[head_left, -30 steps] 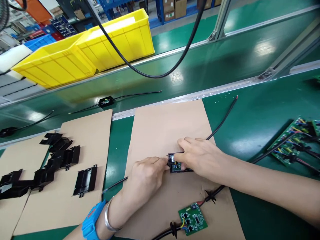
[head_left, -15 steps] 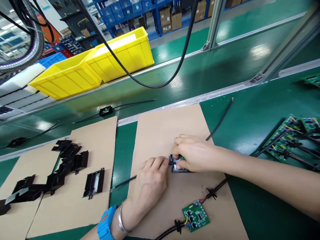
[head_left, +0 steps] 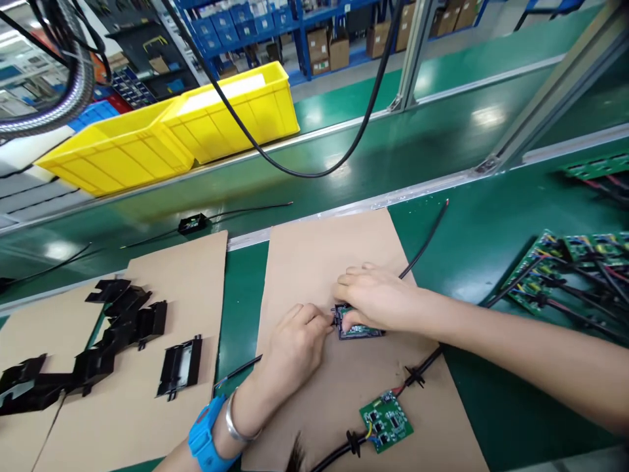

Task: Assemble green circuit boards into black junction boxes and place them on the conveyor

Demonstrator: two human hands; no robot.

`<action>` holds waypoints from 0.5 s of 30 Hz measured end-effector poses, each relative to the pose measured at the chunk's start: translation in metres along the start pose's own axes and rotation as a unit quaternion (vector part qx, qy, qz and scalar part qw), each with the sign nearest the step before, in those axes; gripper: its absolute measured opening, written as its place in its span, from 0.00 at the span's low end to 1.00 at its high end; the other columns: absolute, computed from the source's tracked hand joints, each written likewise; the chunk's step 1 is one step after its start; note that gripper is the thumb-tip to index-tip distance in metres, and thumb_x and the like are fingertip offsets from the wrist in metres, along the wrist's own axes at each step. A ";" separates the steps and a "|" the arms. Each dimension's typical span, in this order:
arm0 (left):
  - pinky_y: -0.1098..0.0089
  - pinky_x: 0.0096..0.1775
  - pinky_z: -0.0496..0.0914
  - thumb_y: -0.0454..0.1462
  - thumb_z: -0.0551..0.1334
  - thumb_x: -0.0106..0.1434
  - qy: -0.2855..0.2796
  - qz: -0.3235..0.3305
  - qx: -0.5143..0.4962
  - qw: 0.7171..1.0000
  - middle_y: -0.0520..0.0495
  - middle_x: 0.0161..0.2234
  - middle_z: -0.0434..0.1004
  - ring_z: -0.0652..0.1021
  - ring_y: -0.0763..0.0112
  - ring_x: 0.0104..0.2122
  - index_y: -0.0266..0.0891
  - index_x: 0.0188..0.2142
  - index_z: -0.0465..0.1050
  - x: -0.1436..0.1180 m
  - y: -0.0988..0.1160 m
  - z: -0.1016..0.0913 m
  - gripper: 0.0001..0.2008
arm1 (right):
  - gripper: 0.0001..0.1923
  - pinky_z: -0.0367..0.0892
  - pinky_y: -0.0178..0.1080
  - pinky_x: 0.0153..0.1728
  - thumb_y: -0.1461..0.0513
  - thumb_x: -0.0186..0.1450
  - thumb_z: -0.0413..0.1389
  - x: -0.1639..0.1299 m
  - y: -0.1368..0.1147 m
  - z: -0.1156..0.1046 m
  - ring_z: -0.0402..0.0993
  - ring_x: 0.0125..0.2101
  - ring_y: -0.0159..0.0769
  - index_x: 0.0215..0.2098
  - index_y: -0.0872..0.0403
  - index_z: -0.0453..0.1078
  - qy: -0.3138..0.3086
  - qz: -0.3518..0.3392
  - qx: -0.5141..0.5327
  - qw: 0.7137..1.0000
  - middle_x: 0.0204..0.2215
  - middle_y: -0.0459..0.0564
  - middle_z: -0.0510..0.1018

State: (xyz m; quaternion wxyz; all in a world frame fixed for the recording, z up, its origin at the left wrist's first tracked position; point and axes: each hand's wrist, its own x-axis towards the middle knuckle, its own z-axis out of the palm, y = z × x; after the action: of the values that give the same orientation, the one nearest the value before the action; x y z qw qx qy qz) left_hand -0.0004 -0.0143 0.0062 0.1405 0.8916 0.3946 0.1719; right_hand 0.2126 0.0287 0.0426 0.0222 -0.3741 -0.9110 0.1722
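Pressing into a black housing [head_left: 358, 326], a green board, both hands' fingers [head_left: 344, 288] clenched on it.

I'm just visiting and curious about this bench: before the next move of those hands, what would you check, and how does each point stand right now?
1. Black housing lies flat on the cardboard sheet: ok.
2. Left hand steadies the housing's left end: ok.
3. Right hand presses the green board down in it: ok.
4. Board fully seated: cannot tell, the fingers cover it.
5. Black cable runs clear behind the right hand: ok.
6. Spare circuit board lies apart from both hands: ok.
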 end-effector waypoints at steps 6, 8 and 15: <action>0.57 0.51 0.67 0.35 0.56 0.67 -0.074 0.130 0.003 0.989 0.41 0.51 0.72 0.71 0.59 0.50 0.35 0.53 0.66 0.010 0.018 -0.011 0.16 | 0.29 0.59 0.47 0.46 0.48 0.55 0.65 -0.039 0.004 0.011 0.66 0.47 0.48 0.48 0.57 0.69 0.051 0.024 0.016 0.998 0.43 0.56 0.74; 0.57 0.54 0.66 0.37 0.55 0.68 -0.096 0.160 0.022 0.982 0.42 0.53 0.72 0.71 0.59 0.52 0.35 0.55 0.64 0.015 0.020 -0.005 0.17 | 0.24 0.57 0.46 0.46 0.55 0.56 0.65 -0.040 0.003 0.014 0.66 0.47 0.46 0.47 0.57 0.69 0.039 0.021 0.031 0.999 0.43 0.54 0.75; 0.63 0.61 0.61 0.31 0.52 0.69 -0.076 0.180 0.026 0.980 0.46 0.49 0.76 0.73 0.69 0.51 0.35 0.47 0.70 0.026 0.013 0.002 0.12 | 0.19 0.53 0.47 0.48 0.61 0.55 0.65 -0.034 0.004 0.007 0.68 0.44 0.42 0.43 0.56 0.69 0.015 0.027 0.070 0.997 0.40 0.51 0.75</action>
State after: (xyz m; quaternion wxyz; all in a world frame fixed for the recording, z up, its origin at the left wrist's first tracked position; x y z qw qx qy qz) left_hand 0.0255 -0.0035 0.0145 0.1137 0.9619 0.2203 0.1157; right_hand 0.2382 0.0061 0.0375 0.0571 -0.3985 -0.8858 0.2309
